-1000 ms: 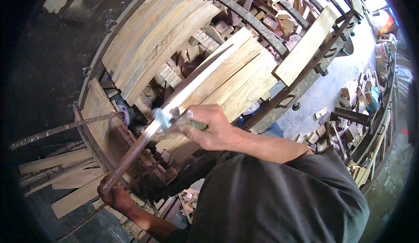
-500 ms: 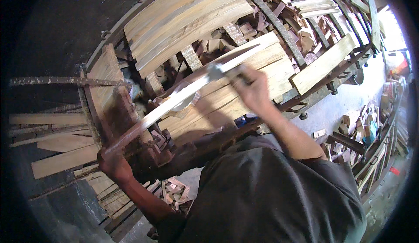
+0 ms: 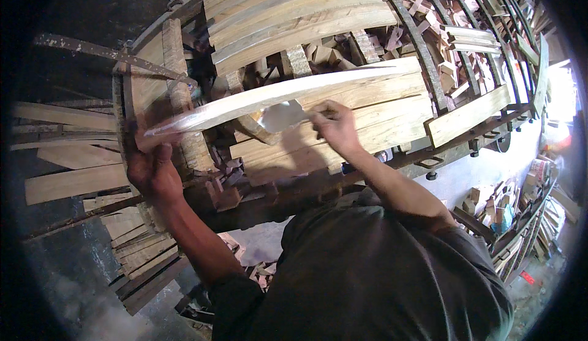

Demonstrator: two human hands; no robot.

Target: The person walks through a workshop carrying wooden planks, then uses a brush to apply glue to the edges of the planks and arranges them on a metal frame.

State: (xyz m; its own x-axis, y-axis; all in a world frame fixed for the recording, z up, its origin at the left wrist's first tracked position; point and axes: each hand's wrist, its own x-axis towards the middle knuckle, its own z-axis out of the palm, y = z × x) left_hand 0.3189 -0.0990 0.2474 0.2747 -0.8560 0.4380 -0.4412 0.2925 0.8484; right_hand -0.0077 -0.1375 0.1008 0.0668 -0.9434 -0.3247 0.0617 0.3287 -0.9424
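A long pale wooden board (image 3: 288,90) stretches from the lower left toward the upper right, its edge streaked with something white and wet. My left hand (image 3: 154,172) grips its near left end, thumb pressed to the wood. Between thumb and fingers, my right hand (image 3: 335,125) holds a putty knife (image 3: 282,116) with a wide grey blade. That blade sits just below the board, over a curved wooden piece (image 3: 256,129) with whitish smears; what lies under the blade is hidden. Beneath my right hand rest several flat boards (image 3: 373,117) side by side.
More boards (image 3: 294,26) lie across the far side of a metal rack (image 3: 422,47) with curved bars. Wood offcuts (image 3: 331,53) fill the rack below. A single board (image 3: 468,116) sits at its right edge, and loose planks (image 3: 73,179) lie at left.
The putty knife has come off the board's edge and dropped to the curved wooden piece. My left hand still grips the board's end. The view has shifted.
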